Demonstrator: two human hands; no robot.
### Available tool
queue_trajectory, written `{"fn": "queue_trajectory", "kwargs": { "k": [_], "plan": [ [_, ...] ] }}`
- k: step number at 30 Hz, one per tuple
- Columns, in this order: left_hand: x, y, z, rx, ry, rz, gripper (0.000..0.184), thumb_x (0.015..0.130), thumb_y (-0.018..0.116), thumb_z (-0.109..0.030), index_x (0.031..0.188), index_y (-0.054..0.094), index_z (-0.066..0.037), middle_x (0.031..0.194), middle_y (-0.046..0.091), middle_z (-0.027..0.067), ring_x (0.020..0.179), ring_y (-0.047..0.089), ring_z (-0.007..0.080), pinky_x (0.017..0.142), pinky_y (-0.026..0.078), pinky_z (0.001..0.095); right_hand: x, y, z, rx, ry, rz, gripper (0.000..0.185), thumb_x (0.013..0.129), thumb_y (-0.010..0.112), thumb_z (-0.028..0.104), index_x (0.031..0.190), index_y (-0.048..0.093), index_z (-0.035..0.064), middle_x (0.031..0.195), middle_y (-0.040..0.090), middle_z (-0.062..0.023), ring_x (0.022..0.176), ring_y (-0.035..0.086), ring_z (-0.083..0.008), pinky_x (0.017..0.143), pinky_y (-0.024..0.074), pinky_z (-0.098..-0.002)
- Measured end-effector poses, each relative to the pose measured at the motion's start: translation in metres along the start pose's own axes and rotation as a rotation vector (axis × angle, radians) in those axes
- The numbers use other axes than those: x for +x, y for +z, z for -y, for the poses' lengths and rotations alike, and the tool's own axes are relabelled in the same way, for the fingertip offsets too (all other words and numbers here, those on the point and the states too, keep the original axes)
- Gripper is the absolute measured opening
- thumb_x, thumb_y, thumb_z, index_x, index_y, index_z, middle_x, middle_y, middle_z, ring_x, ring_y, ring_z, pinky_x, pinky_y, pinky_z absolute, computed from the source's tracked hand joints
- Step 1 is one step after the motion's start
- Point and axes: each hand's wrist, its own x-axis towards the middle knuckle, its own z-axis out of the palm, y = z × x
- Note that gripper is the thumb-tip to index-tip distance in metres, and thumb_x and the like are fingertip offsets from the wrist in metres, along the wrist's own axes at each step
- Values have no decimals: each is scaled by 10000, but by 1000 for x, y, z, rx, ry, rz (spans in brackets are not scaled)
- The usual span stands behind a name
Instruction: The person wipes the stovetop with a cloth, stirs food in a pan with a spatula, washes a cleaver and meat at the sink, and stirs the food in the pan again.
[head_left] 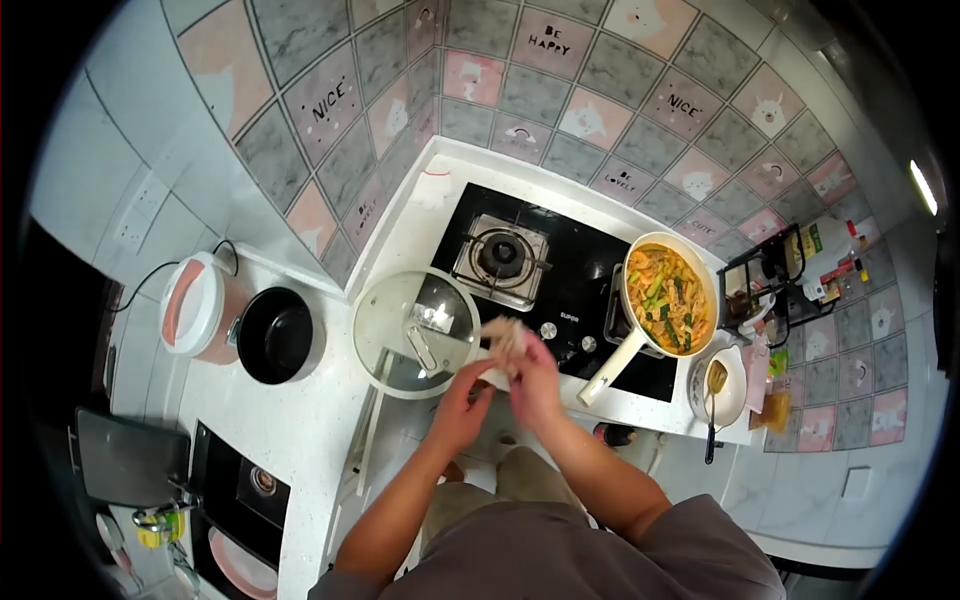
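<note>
In front of the stove's near edge, both hands are close together. My right hand (534, 382) is closed on a pale, crumpled, cloth-like thing (506, 341), smeared by motion. Curled fingers of my left hand (463, 405) meet the white lower part of that thing, and what they pinch is partly hidden. Just left of the hands lies a glass lid (390, 350) with a pale rim and a bar handle, overlapping the counter and the stove corner. To the right, a cream frying pan (602, 380) full of noodle-like food with green vegetables (668, 300) sits on the right burner.
The left burner (503, 255) of the black gas stove (565, 305) is bare. A black pot (275, 335) and a pink-and-white lidded container (197, 310) stand on the left counter above the sink (238, 490). At right are a white bowl with a spatula (717, 378) and a rack (770, 275).
</note>
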Motion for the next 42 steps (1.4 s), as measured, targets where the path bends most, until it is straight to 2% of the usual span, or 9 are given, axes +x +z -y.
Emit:
{"fn": "queue_trajectory", "kwargs": {
  "k": [2,8,10,13,19,28,33,36,42],
  "plan": [
    [24,-10,-13,-32,19,-11,412,904,558,21,1296,537,-106,1242,555,62,998,596,153,758,520,280,58,2,29,10,-155,68,308,918,502,-32,1217,560,8,1078,638,-69,913,602,-143,766,466,-219],
    [59,-61,18,315,50,-268,377,847,556,56,1189,585,-100,1174,546,92,847,582,191,703,498,293,223,-48,58,-683,-294,-705,261,835,651,23,1091,605,9,942,666,-95,737,633,-128,622,521,-270],
    [67,-74,19,325,-5,-319,352,848,546,62,1159,593,-94,1163,542,85,824,553,185,684,482,286,231,-68,54,-757,-205,-736,236,819,631,59,1051,635,16,976,658,-125,766,638,-233,702,540,-336],
    [78,-82,28,231,-27,-307,346,852,539,64,1159,592,-87,1163,538,77,818,541,166,676,481,270,213,-84,38,-1367,-54,-1027,233,834,617,121,1062,659,99,1148,580,-152,1119,519,-351,945,450,-465],
    [100,-80,30,142,-87,-198,330,876,518,60,1166,588,-82,1178,544,69,830,554,123,692,485,239,201,-97,17,-1738,-138,-969,350,829,616,101,1178,599,105,1296,537,-94,1183,503,-326,978,449,-421],
    [106,-75,43,26,-114,-75,285,908,488,49,1155,583,-56,1175,545,77,786,592,131,701,497,254,214,-129,-3,-1476,204,-967,443,855,569,221,1276,533,88,1396,457,-122,1198,510,-367,957,469,-447],
    [105,-79,44,21,-112,-71,248,930,477,33,1139,584,-45,1168,551,82,793,603,135,687,487,259,238,-141,-9,-1609,289,-989,685,836,589,248,1338,317,-130,1379,376,-305,1262,438,-419,1014,413,-459],
    [104,-82,39,23,-148,-76,233,931,473,32,1122,587,-41,1163,559,82,794,607,138,692,480,256,259,-150,-11,-1868,278,-1081,757,823,611,272,1345,273,-161,1380,367,-304,1274,423,-425,1018,403,-466],
    [97,-89,42,-7,-197,-111,252,916,464,51,1117,589,-37,1127,568,73,785,604,145,699,481,260,305,-144,22,-1406,-128,-934,451,811,638,140,1222,484,37,1354,448,-144,1170,533,-344,930,477,-433]
  ]
}}
